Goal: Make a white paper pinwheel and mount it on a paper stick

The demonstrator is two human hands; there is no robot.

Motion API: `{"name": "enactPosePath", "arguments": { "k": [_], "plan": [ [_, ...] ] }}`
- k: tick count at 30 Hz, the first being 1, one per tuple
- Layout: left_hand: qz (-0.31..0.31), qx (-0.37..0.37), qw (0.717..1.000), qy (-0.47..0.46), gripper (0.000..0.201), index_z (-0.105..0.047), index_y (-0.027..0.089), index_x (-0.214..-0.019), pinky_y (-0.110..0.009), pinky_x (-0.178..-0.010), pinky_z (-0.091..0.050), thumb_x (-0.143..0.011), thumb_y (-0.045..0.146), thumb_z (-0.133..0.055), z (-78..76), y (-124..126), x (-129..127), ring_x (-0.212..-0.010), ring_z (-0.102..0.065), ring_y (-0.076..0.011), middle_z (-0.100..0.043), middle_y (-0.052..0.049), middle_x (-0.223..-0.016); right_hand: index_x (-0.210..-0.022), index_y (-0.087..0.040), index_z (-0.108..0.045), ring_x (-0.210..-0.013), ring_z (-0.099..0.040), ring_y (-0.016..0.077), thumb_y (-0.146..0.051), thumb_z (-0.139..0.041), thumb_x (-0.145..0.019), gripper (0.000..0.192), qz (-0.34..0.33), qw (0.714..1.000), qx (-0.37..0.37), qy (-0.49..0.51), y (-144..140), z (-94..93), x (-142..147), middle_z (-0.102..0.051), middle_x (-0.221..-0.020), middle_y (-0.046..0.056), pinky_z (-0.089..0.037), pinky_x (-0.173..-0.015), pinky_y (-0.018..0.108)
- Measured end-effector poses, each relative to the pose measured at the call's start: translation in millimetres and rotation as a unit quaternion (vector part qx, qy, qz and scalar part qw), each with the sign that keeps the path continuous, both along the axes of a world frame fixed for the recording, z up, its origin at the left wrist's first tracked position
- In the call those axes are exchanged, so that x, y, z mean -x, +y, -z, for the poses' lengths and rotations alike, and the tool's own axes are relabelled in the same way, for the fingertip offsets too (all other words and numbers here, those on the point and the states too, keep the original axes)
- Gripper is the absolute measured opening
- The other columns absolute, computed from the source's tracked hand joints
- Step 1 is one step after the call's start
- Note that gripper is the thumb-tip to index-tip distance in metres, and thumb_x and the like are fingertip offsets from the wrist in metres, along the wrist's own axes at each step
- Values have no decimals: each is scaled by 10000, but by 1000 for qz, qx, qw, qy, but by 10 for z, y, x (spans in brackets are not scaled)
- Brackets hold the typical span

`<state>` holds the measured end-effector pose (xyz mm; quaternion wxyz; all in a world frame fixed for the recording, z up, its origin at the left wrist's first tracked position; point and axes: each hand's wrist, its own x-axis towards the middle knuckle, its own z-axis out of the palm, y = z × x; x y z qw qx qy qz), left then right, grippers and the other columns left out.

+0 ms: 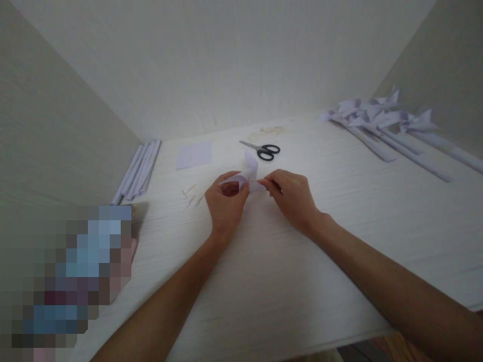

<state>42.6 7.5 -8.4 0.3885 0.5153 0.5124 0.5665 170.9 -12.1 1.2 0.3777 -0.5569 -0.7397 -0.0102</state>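
Note:
Over the middle of the table, my left hand (227, 203) is closed around a white paper pinwheel head (250, 162) with curled blades. My right hand (289, 193) pinches a thin toothpick (255, 181) that points left at the centre of the paper. Whether its tip passes through the paper cannot be made out. Behind the hands lie scissors (264, 150) with black handles. Several loose toothpicks (190, 193) rest left of my left hand, and a flat square of paper (193, 155) lies farther back.
Rolled paper sticks (141, 168) lie at the back left. Several finished paper pinwheels (381, 118) on sticks are heaped at the back right. Small pale scraps (271, 130) lie behind the scissors. A pixelated item (86, 251) occupies the left edge. Walls enclose the white table (358, 216).

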Motion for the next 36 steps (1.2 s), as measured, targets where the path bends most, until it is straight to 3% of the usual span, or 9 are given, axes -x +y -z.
{"name": "enactPosePath", "arguments": {
  "k": [8, 16, 23, 36],
  "plan": [
    [-18, -9, 1000, 2, 259, -601, 114, -801, -230, -519, -494, -546, 159, -608, 4, 21, -6, -552, -607, -136, -642, -31, -641, -726, -126, -573, -623, -522, 119, -200, -439, -817, 178, -24, 999, -1, -27, -22, 45, 41, -591, -680, 47, -347, -566, 222],
    [-6, -52, 998, 32, 269, -604, 137, -836, -217, -537, -490, -570, 176, -603, 11, -23, -9, -549, -597, -117, -628, -16, -639, -676, -121, -565, -589, -508, 119, -281, -400, -840, 283, 9, 998, -12, -60, -32, -3, 89, -588, -660, 56, -334, -544, 230],
    [-26, -45, 999, 14, 238, -603, 128, -791, -202, -501, -480, -556, 162, -607, -8, -5, -7, -517, -588, -111, -624, -7, -604, -719, -123, -571, -638, -524, 125, -184, -414, -826, 200, -26, 998, -5, -51, -27, 36, 69, -590, -706, 60, -354, -563, 224],
    [-9, 4, 1000, 3, 136, -661, 131, -684, -222, -526, -480, -570, 179, -606, -23, 5, -8, -581, -599, -135, -655, -23, -636, -711, -118, -564, -626, -512, 124, -206, -400, -834, 223, -23, 999, 12, -48, -30, 17, 69, -583, -698, 63, -343, -562, 228]
  ]
}}
